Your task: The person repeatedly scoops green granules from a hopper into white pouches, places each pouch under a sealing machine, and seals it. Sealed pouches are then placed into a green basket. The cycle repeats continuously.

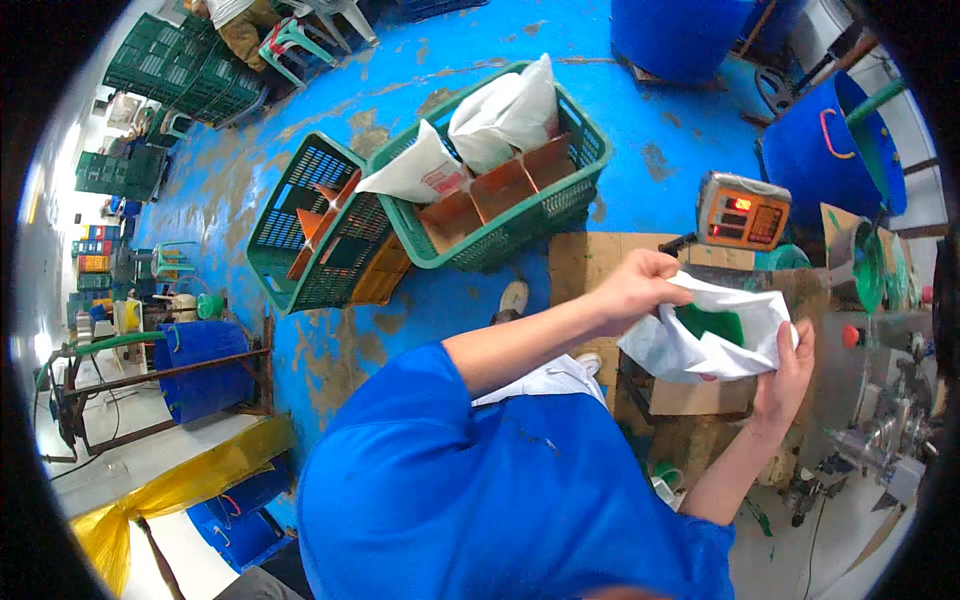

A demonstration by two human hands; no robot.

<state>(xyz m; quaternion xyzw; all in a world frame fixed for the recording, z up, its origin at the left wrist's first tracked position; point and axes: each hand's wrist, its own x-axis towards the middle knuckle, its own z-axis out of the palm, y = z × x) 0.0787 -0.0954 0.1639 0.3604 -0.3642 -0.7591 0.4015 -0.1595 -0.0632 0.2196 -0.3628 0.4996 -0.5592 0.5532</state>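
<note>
Between my two hands a white bag (690, 355) is spread at the mouth, with something green (712, 324) showing inside. My left hand (643, 287) pinches its upper left rim. At the right edge my right hand (785, 375) grips the bag, thumb and fingers on its side. Just beyond the bag stands an orange scale (743, 212) with a lit red display. What the green content is, I cannot make out.
A green crate (500, 250) with brown dividers holds white filled bags (505, 110). Beside it, another green crate (275, 265) rests partly over a yellow one (382, 272). Metal machinery (880, 440) stands at right. Blue barrels (835, 145) are farther back, and a person (240, 30) is at far left.
</note>
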